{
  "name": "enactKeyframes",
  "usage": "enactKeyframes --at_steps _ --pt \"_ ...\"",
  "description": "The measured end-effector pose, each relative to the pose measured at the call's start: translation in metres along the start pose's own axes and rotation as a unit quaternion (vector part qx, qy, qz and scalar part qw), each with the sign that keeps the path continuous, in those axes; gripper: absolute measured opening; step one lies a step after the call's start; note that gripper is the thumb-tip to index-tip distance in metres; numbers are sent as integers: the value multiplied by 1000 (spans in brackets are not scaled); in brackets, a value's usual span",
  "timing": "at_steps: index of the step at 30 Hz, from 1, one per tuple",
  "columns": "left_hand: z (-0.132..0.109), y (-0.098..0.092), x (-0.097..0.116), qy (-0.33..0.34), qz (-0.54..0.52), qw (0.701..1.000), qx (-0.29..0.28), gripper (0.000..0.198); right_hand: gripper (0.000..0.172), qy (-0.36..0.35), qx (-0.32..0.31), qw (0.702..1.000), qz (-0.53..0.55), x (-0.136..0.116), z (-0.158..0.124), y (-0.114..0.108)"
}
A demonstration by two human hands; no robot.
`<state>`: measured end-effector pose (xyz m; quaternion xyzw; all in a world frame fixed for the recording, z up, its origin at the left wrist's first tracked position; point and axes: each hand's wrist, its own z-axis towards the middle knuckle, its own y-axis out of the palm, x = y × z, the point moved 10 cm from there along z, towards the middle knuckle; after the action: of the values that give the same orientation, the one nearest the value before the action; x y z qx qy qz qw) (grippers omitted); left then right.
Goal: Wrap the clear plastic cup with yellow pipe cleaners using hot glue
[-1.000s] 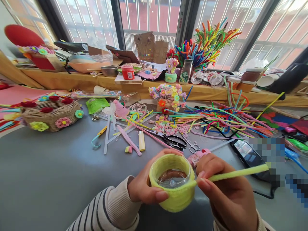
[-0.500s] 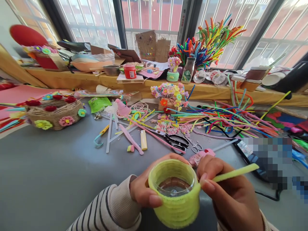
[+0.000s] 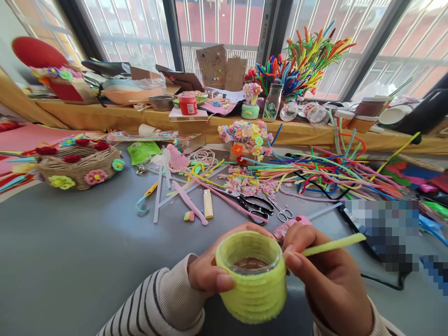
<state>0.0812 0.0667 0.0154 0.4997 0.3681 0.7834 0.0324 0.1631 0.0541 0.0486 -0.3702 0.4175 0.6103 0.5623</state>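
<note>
My left hand [image 3: 213, 273] grips a clear jar [image 3: 254, 294] whose outside is wound in rows of fuzzy yellow-green pipe cleaner. The jar's mouth faces up, tilted toward me, and its glass rim shows. At its right side, my right hand [image 3: 325, 266] pinches the pipe cleaner [image 3: 334, 244] between thumb and fingers. The loose end of the strand sticks out to the right past the knuckles. Where the strand meets the jar is partly covered by my fingertips.
Beyond my hands lie black-handled scissors [image 3: 257, 205], small silver scissors [image 3: 283, 211], a yellow lighter [image 3: 208, 204] and pink scraps. Loose pipe cleaners [image 3: 322, 172] spread across the right. A twine basket with flowers [image 3: 79, 165] stands at left, and a phone-like device [image 3: 371, 233] lies at right.
The jar has tipped slightly, so less of its inside bottom shows and more of its wound side. My right hand has shifted a little left with the pipe cleaner.
</note>
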Motion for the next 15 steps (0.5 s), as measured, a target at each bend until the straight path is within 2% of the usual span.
enactKeyframes --at_steps 4,8,12,15 --pt "0 -11 1 13 -9 997 77 57 13 56 59 994 71 11 1 -8" --pt "0 -16 3 23 -39 995 93 52 24 73 133 985 85 11 -1 -21" --pt "1 -21 9 55 -89 990 94 49 23 59 142 988 -8 0 0 -31" --pt "-1 -27 17 88 -120 982 117 50 24 72 145 970 -181 3 0 -54"
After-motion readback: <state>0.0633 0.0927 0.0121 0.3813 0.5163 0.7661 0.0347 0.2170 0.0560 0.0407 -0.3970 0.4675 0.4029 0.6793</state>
